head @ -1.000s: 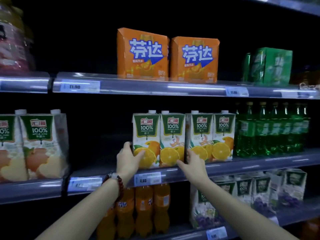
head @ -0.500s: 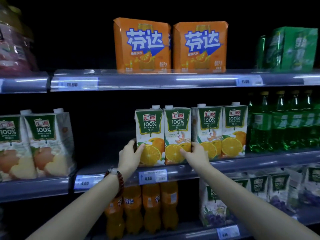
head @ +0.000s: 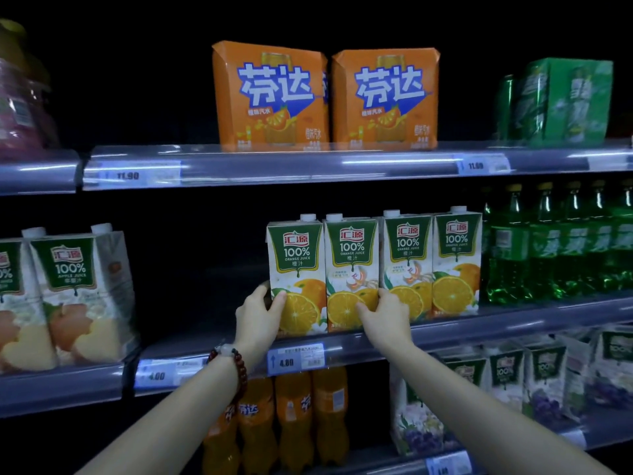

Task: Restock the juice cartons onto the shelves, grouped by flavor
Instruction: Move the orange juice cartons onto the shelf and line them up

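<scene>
I saw left hand (head: pixel 257 311) gripping first orange carton (head: pixel 296 274) at its 8 o'clock corner; right hand (head: pixel 383 311) pinched second carton (head: pixel 351 274) low, both upright on middle shelf (head: pixel 513 323)

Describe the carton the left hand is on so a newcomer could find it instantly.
Look at the middle shelf, at the row of four orange juice cartons left of the green bottles. It is the leftmost orange juice carton, the only one bordering the dark gap, with the left hand gripping its left edge.
</scene>
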`<state>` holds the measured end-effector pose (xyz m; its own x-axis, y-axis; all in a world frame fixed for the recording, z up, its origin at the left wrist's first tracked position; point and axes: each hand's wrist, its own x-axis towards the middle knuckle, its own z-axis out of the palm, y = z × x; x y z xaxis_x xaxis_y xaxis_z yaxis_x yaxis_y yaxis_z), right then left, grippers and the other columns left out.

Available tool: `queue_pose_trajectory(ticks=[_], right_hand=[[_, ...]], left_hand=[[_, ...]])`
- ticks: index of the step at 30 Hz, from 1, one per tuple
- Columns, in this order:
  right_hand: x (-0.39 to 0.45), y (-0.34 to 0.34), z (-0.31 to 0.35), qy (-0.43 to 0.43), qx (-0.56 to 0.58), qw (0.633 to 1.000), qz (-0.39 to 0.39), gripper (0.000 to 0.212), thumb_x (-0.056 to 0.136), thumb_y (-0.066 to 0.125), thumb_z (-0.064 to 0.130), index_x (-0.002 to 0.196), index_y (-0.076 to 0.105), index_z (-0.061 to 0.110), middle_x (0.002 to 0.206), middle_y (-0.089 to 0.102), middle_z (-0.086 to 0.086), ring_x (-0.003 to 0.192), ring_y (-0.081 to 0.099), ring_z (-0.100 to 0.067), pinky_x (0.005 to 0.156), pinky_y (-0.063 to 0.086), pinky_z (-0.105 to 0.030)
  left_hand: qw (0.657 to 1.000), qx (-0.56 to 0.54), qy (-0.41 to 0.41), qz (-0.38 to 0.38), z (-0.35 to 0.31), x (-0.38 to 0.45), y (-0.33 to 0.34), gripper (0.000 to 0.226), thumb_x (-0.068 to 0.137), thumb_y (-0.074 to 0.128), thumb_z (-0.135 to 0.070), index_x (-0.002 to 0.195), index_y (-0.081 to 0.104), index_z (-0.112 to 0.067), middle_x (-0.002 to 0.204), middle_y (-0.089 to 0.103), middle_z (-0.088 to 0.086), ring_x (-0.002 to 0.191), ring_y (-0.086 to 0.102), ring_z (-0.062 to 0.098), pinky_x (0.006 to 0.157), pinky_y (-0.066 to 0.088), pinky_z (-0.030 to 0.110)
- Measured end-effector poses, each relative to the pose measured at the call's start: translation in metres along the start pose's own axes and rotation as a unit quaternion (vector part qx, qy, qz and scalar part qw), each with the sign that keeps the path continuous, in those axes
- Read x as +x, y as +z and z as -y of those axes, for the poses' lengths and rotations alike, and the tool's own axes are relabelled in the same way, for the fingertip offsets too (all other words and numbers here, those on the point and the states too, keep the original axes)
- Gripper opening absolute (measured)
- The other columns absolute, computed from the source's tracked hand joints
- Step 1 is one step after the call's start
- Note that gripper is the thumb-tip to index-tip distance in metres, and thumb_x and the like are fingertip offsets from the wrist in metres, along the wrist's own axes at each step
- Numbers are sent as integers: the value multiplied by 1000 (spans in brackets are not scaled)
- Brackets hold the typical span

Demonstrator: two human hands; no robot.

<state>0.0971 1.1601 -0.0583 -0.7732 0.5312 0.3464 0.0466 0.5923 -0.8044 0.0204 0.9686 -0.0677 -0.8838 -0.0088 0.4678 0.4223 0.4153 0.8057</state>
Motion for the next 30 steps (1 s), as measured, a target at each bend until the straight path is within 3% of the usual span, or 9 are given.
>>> queue_pose_trajectory(ticks=[4,7,11,14,16,19,22,27,30], right_hand=[[-3,-1,0,-18,-51,998,-45,36,94,59,21,127,55,4,90,51,0,67,46,-4,42,30,-8],[-8,-7,-1,-45,-76,993,-74,28,94,60,21,117,64,6,92,67,-4,81,66,-17,59,43,-14],[-9,-26,-17,-106,-97,983,-116,27,91,64,23,114,63,9,102,69,-5,86,63,-18,67,44,-21],[-2,-37,-30,-78,-80,985,-131,52,86,69,28,132,48,15,128,53,-6,113,54,-23,82,47,-30],[4,-40,-34,-31,-90,985,-145,76,81,74,34,143,34,17,148,34,-10,133,37,-30,96,45,-40],[13,-36,-38,35,-64,992,-102,107,77,76,41,154,5,19,162,-2,-12,148,8,-35,113,28,-49],[19,-26,-41,44,-37,996,-69,117,76,76,41,154,-9,19,161,-14,-11,149,2,-35,113,27,-48],[21,-23,-48,38,-55,994,-88,118,74,77,43,154,-7,22,162,-8,-8,146,17,-38,103,43,-44],[20,-23,-48,30,-64,993,-90,117,75,76,43,154,-8,21,162,-7,-8,146,19,-37,100,46,-42]], left_hand=[[1000,-6,-4,7,1,3,-1,43,96,52,-37,134,49,-19,114,62,3,89,58,10,63,52,21],[1000,-8,-9,12,0,5,-3,47,96,52,-37,137,46,-17,120,61,6,95,57,14,70,55,27],[1000,4,-4,2,-3,6,1,43,96,52,-37,134,50,-15,117,62,7,96,57,16,76,56,32],[1000,2,-6,2,-5,6,5,40,97,50,-36,131,51,-16,111,62,6,99,59,20,79,58,36],[1000,5,-5,4,-6,5,6,40,97,49,-36,131,51,-14,111,63,6,95,59,18,76,58,36],[1000,4,-7,7,-6,5,6,43,97,49,-36,134,48,-13,107,59,2,89,58,15,69,55,29],[1000,-1,-10,8,-6,4,5,42,97,50,-35,133,49,-13,100,55,-3,82,55,9,60,48,20],[1000,6,-17,8,-10,4,9,35,98,48,-34,126,53,-14,100,59,-2,72,51,-1,52,41,14],[1000,8,-17,12,-11,2,9,36,98,48,-35,128,52,-15,101,58,-1,77,54,4,54,43,15]])
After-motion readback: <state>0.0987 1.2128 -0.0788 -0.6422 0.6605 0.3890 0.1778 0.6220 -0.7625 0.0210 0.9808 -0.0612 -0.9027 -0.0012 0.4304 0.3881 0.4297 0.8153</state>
